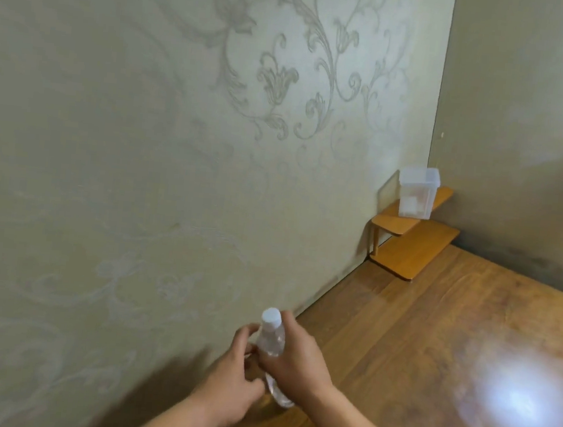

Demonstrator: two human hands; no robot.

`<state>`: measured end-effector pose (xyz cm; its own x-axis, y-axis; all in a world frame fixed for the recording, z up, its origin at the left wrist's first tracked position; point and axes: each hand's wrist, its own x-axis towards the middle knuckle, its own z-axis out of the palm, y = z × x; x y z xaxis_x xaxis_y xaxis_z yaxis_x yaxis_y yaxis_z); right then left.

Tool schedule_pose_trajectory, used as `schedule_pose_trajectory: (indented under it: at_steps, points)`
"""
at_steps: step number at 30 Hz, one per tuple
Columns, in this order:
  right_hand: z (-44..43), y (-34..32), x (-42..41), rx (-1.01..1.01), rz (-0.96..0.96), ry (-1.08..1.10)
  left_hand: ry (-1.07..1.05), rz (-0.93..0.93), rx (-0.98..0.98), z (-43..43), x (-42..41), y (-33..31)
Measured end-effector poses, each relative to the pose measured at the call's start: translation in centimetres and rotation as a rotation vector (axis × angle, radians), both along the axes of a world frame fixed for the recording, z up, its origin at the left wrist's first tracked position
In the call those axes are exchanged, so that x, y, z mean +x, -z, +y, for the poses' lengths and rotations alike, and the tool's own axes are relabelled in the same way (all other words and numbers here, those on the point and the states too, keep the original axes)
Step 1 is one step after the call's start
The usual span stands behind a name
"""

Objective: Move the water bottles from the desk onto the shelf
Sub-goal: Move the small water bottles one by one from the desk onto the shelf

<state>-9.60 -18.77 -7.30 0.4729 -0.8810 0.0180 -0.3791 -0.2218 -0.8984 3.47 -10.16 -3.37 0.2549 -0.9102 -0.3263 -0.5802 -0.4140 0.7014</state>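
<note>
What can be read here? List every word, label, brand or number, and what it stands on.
No text can be read in this view.
Water bottle: clear, with a white cap; no label shows.
Plastic container on the shelf: has a pale patch, too blurred to read.
Wallpaper: floral pattern only, no lettering.

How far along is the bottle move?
Done: nothing visible. The shelf holds only a clear container, no bottles. In hand: the right hand grips one water bottle, whose base is down at the desk. The left hand is beside it, contact blurred. Left: carry it to the shelf. No other bottles are in view.
</note>
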Motion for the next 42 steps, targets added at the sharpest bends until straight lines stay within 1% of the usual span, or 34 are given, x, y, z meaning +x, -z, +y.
schedule_pose_trajectory:
  at_steps: [2, 4, 5, 7, 8, 9, 10, 11, 12, 13, 14, 15, 16, 17, 19, 24, 27, 30, 33, 36, 39, 42]
  points:
    - [3.3, -1.5, -0.2, -0.002, 0.019, -0.04, -0.044, -0.018, 0.005, 3.3, 0.6, -0.5]
    - [6.9, -3.5, -0.1, -0.007, 0.033, -0.073, -0.073, -0.027, -0.032, 7.0, 0.7, -1.3]
    - [9.0, -4.5, 0.0, -0.01, 0.04, -0.088, -0.085, -0.012, -0.04, 9.7, 1.1, -1.7]
    - [13.7, -6.6, 0.7, -0.012, 0.044, -0.111, -0.113, 0.102, -0.116, 13.2, 0.4, -2.3]
    - [16.3, -7.8, 1.1, -0.005, 0.04, -0.116, -0.139, 0.123, -0.175, 15.2, 2.9, 1.5]
    - [18.9, -8.8, 1.8, 0.003, 0.034, -0.118, -0.229, 0.123, -0.263, 16.9, 4.6, 6.7]
    - [21.5, -9.7, 2.6, 0.011, 0.026, -0.118, -0.352, 0.165, -0.391, 18.0, 6.1, 10.2]
    - [24.1, -10.5, 3.5, 0.013, 0.022, -0.118, -0.366, 0.201, -0.488, 19.9, 7.1, 11.5]
    - [26.7, -11.1, 4.6, 0.01, 0.025, -0.12, -0.277, 0.199, -0.504, 22.8, 8.2, 10.3]
    - [29.1, -11.5, 5.8, 0.005, 0.035, -0.122, -0.186, 0.198, -0.435, 26.6, 8.4, 5.7]
    - [31.5, -11.9, 7.2, 0.001, 0.043, -0.126, -0.1, 0.227, -0.342, 29.6, 7.8, -0.2]
    - [33.7, -12.3, 8.5, 0.004, 0.049, -0.131, -0.162, 0.23, -0.327, 32.6, 8.7, -3.9]
    - [36.0, -12.7, 10.0, 0.01, 0.05, -0.141, -0.203, 0.228, -0.319, 35.4, 9.7, -5.7]
    - [38.1, -13.2, 11.7, 0.012, 0.053, -0.159, -0.203, 0.208, -0.334, 38.2, 11.5, -6.3]
    - [42.2, -13.9, 15.3, 0.0, 0.066, -0.211, -0.235, 0.183, -0.287, 42.8, 14.8, -6.1]
    - [50.0, -15.1, 24.4, -0.075, 0.103, -0.39, -0.358, 0.122, -0.388, 52.7, 22.7, -8.0]
    - [53.3, -16.1, 29.0, -0.075, 0.087, -0.537, -0.466, 0.072, -0.459, 57.2, 27.3, -8.2]
    - [55.4, -16.0, 33.1, -0.042, 0.05, -0.638, -0.62, 0.105, -0.525, 60.8, 31.4, -9.4]
    - [56.7, -14.4, 38.0, -0.047, 0.139, -0.643, -0.767, 0.075, -0.568, 62.5, 36.3, -10.5]
    - [57.7, -12.7, 43.7, -0.1, 0.199, -0.614, -0.819, 0.019, -0.588, 62.2, 40.2, -11.5]
    - [57.4, -11.5, 48.9, -0.14, 0.266, -0.565, -0.827, -0.048, -0.537, 60.7, 42.9, -11.3]
    - [57.0, -10.2, 51.9, -0.23, 0.386, -0.499, -0.839, -0.077, -0.498, 59.3, 44.9, -9.8]
